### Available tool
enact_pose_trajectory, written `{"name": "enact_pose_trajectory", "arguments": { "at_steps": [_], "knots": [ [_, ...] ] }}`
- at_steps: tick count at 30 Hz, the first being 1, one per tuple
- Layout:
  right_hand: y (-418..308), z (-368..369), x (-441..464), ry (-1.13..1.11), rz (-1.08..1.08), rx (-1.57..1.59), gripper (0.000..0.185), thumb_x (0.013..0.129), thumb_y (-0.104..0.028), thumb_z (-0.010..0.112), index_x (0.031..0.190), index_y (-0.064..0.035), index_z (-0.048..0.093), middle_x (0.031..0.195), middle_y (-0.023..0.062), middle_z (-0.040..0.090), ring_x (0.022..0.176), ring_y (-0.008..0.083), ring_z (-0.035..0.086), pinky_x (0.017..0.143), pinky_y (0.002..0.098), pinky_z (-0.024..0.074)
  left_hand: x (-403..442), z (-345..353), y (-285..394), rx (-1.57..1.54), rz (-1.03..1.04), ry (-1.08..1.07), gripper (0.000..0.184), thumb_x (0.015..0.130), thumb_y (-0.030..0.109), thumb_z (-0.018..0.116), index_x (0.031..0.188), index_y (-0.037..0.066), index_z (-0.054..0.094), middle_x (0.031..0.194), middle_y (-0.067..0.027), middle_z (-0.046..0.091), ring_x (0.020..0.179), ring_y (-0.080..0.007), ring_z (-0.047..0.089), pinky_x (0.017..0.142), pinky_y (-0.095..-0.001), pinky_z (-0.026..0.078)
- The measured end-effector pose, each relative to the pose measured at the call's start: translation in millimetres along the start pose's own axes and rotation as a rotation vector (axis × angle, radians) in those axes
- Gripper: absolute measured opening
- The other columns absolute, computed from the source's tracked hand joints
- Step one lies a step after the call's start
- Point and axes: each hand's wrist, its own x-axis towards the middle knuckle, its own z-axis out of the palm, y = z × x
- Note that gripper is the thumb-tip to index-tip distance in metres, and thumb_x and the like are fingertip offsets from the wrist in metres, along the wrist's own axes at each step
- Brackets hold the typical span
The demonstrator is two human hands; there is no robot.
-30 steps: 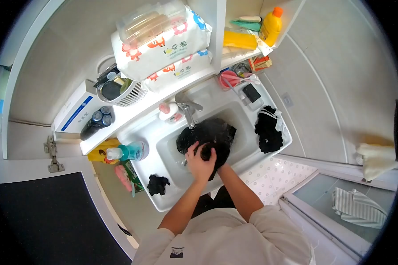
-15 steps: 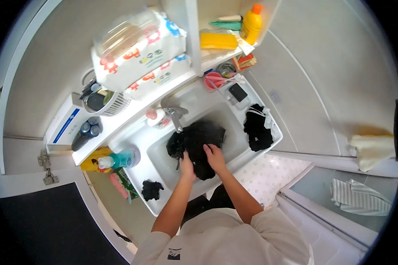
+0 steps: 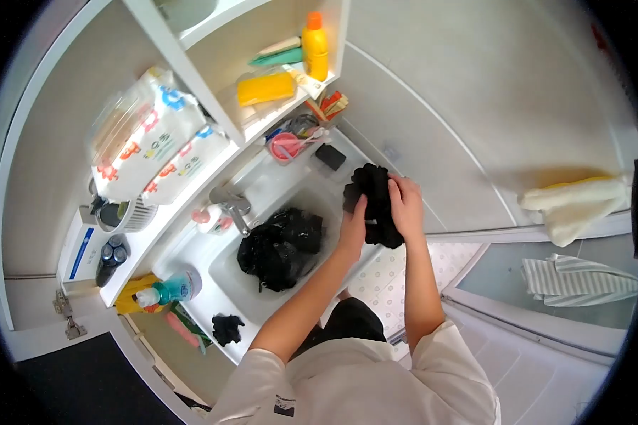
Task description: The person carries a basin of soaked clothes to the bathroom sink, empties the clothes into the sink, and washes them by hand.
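Note:
A bundled black garment [image 3: 378,205] is between my two hands at the right end of the sink counter. My left hand [image 3: 354,223] grips its near left side, with the thumb lying up along the cloth. My right hand [image 3: 406,207] is closed over its right side. In the white sink basin [image 3: 223,273] lies a heap of wet black clothing [image 3: 280,248], below the faucet [image 3: 234,207]. A small black cloth [image 3: 227,329] rests on the counter's left corner. I cannot tell whether the bundle still touches the counter.
A teal pump bottle [image 3: 169,289] and a pink-topped soap bottle [image 3: 211,219] stand on the counter. Farther back are a pink cup [image 3: 284,146] and a black bar [image 3: 329,157]. Wipe packs [image 3: 149,142] fill the shelf. A pale cloth [image 3: 574,205] hangs at the right.
Both hands have left the wet clothing in the basin and moved right to the black bundle at the counter's end, taking hold of it. The camera view has swung right.

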Motion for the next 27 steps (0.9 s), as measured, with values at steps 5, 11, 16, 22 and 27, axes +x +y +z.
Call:
{"name": "enact_pose_trajectory", "arguments": {
  "at_steps": [5,11,16,22,27],
  "knots": [
    [42,13,-7,-0.129,-0.118,-0.249,0.053,0.097,-0.037,0.056,0.147,-0.024,0.046,0.143,0.0143,0.051,0.133,0.0447,0.043,0.111,0.0549,0.0315,55,-5,-70,0.431,0.415,0.06,0.053,0.101,0.026,0.056,0.145,0.001,0.042,0.146,-0.0176,0.048,0.138,-0.0308,0.042,0.112,-0.0373,0.034],
    [66,55,-20,0.047,-0.132,-0.407,0.049,0.096,-0.03,0.056,0.144,-0.0267,0.05,0.144,0.0092,0.052,0.133,0.0446,0.041,0.11,0.0556,0.0316,59,-31,-77,0.63,0.472,0.039,0.055,0.096,0.019,0.06,0.146,0.005,0.043,0.143,-0.0226,0.05,0.13,-0.0393,0.049,0.108,-0.0425,0.04],
    [74,64,-12,0.062,-0.105,-0.385,0.047,0.096,-0.025,0.057,0.143,-0.0265,0.052,0.142,0.008,0.054,0.131,0.0436,0.043,0.108,0.0549,0.0345,22,-103,-94,0.992,0.539,0.151,0.07,0.08,0.019,0.071,0.146,0.018,0.047,0.141,-0.0222,0.05,0.13,-0.0405,0.047,0.109,-0.0468,0.038],
    [33,60,-33,0.153,-0.18,-0.426,0.056,0.088,-0.03,0.064,0.142,-0.0198,0.053,0.15,0.0141,0.043,0.135,0.0443,0.037,0.112,0.0597,0.0246,-37,-223,-88,1.544,0.209,0.716,0.091,0.07,0.032,0.079,0.151,0.026,0.038,0.158,-0.0182,0.025,0.139,-0.0468,0.028,0.108,-0.0601,0.033],
    [-2,94,-91,0.199,-0.425,-0.309,0.05,0.073,-0.017,0.07,0.122,-0.009,0.064,0.125,0.0148,0.053,0.117,0.0374,0.048,0.099,0.052,0.0358,-40,-285,-94,1.297,-0.149,0.787,0.092,0.07,0.026,0.082,0.15,0.021,0.037,0.15,-0.0155,0.038,0.126,-0.0416,0.046,0.102,-0.0545,0.042]
  ]
}}
